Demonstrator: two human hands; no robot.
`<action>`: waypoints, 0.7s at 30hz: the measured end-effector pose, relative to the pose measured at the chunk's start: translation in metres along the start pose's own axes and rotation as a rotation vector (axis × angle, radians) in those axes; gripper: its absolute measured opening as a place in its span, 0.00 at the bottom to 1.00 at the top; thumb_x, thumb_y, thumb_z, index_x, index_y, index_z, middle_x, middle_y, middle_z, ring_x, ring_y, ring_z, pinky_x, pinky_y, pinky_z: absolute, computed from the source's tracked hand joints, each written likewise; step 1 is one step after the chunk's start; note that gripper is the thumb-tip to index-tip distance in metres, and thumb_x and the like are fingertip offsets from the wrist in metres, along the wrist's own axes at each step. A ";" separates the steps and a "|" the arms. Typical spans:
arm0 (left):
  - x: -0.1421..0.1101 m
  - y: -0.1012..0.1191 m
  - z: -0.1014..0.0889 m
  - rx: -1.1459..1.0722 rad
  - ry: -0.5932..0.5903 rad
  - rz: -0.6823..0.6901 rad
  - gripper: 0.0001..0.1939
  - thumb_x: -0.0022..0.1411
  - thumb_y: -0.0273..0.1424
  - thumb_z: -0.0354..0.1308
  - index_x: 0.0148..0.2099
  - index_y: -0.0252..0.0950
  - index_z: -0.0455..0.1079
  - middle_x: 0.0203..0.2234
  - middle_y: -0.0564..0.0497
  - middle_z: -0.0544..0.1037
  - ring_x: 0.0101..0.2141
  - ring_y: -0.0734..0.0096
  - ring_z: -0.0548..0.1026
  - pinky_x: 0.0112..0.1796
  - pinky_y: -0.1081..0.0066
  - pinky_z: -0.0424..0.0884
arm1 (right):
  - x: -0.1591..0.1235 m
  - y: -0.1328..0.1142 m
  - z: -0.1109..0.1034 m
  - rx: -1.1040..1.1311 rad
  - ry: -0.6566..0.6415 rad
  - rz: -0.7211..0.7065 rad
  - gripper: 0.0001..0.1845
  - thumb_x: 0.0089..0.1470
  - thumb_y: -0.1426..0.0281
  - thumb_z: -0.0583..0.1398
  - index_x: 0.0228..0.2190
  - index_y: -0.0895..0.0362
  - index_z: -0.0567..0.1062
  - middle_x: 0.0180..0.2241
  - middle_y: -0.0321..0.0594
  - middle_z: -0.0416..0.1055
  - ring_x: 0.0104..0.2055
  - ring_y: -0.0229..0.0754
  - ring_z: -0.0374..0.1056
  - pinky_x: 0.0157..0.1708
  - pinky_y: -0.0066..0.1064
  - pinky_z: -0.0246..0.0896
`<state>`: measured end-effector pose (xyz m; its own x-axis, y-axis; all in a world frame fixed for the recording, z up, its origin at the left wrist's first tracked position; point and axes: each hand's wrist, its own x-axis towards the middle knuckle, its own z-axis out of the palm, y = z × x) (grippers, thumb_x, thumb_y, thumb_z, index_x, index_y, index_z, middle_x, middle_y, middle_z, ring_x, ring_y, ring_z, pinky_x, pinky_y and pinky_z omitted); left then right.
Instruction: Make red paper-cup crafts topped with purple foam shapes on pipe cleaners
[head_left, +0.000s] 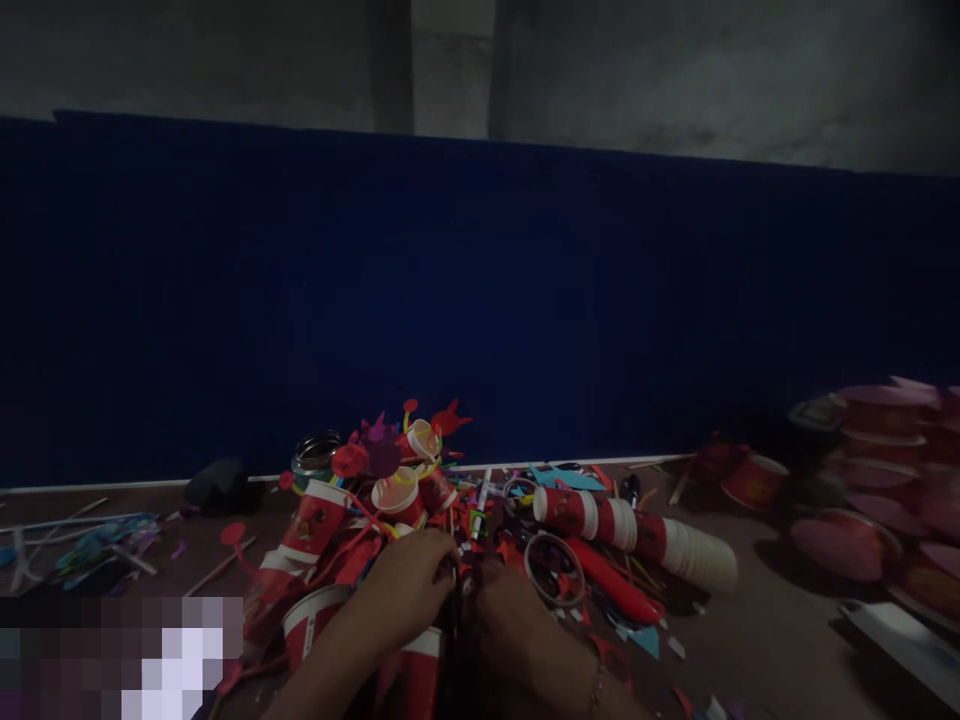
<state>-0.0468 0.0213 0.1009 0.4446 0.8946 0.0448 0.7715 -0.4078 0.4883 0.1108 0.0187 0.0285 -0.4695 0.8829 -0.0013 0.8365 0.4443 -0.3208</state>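
Low in the middle of the view, my left hand (416, 575) has its fingers curled in, and what they hold is hidden. Close beside it, my right hand (506, 605) is in shadow and also looks closed; its fingertips barely show. A narrow dark shape lies between the hands, too dim to name. Red-and-white paper cups (315, 515) lie piled to the left of my left hand, and another paper cup (412, 665) is under that wrist. Right of my right hand are a roll of tape (553, 568) and a stack of paper cups (637, 535) on its side.
Paper scraps and strips cover the brown tabletop (765, 620) around the hands. At the far right stand red tubs with pink paper pieces (885, 440). A metal-rimmed container (316, 455) sits behind the cups. A blue panel (480, 300) rises along the back edge.
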 end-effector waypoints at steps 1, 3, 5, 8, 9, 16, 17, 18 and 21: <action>0.001 -0.001 0.000 0.000 0.006 -0.007 0.10 0.48 0.23 0.50 0.32 0.39 0.70 0.31 0.51 0.76 0.34 0.67 0.72 0.33 0.72 0.60 | 0.001 0.000 0.002 -0.018 0.001 -0.008 0.10 0.44 0.75 0.58 0.31 0.62 0.77 0.35 0.50 0.74 0.39 0.50 0.67 0.37 0.34 0.59; 0.002 -0.002 -0.001 0.004 0.009 -0.024 0.09 0.49 0.24 0.50 0.32 0.39 0.70 0.30 0.51 0.76 0.33 0.67 0.72 0.32 0.72 0.59 | 0.004 -0.001 0.006 -0.060 0.003 -0.016 0.13 0.47 0.75 0.57 0.36 0.62 0.76 0.40 0.51 0.73 0.43 0.52 0.65 0.41 0.37 0.58; 0.003 -0.003 -0.001 0.004 0.014 -0.033 0.09 0.50 0.24 0.50 0.32 0.39 0.70 0.31 0.51 0.76 0.34 0.67 0.72 0.32 0.72 0.60 | 0.006 -0.001 0.010 -0.088 0.006 -0.015 0.15 0.51 0.76 0.54 0.40 0.61 0.75 0.43 0.52 0.71 0.45 0.53 0.64 0.42 0.39 0.58; 0.005 -0.002 -0.001 -0.009 0.022 -0.032 0.10 0.51 0.25 0.50 0.33 0.39 0.70 0.32 0.51 0.77 0.34 0.66 0.72 0.33 0.72 0.60 | 0.009 -0.002 0.014 -0.120 0.003 -0.016 0.17 0.53 0.78 0.51 0.43 0.62 0.72 0.45 0.53 0.70 0.46 0.53 0.63 0.41 0.41 0.59; 0.005 -0.002 -0.001 -0.010 0.025 -0.029 0.10 0.51 0.25 0.50 0.33 0.39 0.70 0.32 0.51 0.77 0.35 0.66 0.72 0.33 0.72 0.60 | 0.009 -0.002 0.015 -0.128 0.000 -0.023 0.17 0.54 0.77 0.51 0.44 0.62 0.72 0.46 0.54 0.69 0.46 0.53 0.63 0.41 0.41 0.59; 0.002 0.000 -0.003 -0.035 0.017 -0.016 0.10 0.51 0.25 0.50 0.34 0.39 0.71 0.32 0.50 0.77 0.35 0.65 0.73 0.34 0.72 0.62 | 0.002 -0.002 -0.002 -0.172 -0.010 -0.080 0.16 0.48 0.73 0.57 0.40 0.63 0.74 0.44 0.54 0.70 0.45 0.53 0.63 0.40 0.38 0.59; 0.001 0.000 -0.003 -0.039 0.013 -0.007 0.11 0.50 0.25 0.50 0.34 0.39 0.71 0.33 0.50 0.77 0.36 0.65 0.73 0.34 0.72 0.62 | -0.002 -0.002 -0.009 -0.173 -0.010 -0.078 0.14 0.47 0.74 0.57 0.38 0.63 0.75 0.42 0.54 0.71 0.43 0.52 0.64 0.39 0.37 0.59; 0.001 0.000 -0.002 -0.051 0.003 0.005 0.12 0.49 0.25 0.51 0.36 0.39 0.71 0.33 0.50 0.77 0.36 0.65 0.73 0.35 0.72 0.63 | -0.005 -0.002 -0.017 -0.167 -0.001 -0.070 0.13 0.48 0.75 0.56 0.36 0.62 0.75 0.41 0.52 0.72 0.42 0.51 0.65 0.39 0.36 0.58; 0.000 0.002 0.005 -0.118 -0.044 0.053 0.22 0.45 0.22 0.51 0.45 0.41 0.69 0.39 0.50 0.77 0.39 0.63 0.73 0.37 0.72 0.64 | -0.018 -0.003 -0.040 -0.094 0.053 -0.028 0.12 0.47 0.78 0.54 0.34 0.60 0.74 0.35 0.46 0.74 0.37 0.45 0.67 0.37 0.31 0.58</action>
<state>-0.0433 0.0196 0.0972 0.5050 0.8623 0.0361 0.6884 -0.4277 0.5858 0.1283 0.0082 0.0677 -0.4799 0.8755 0.0569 0.8470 0.4792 -0.2299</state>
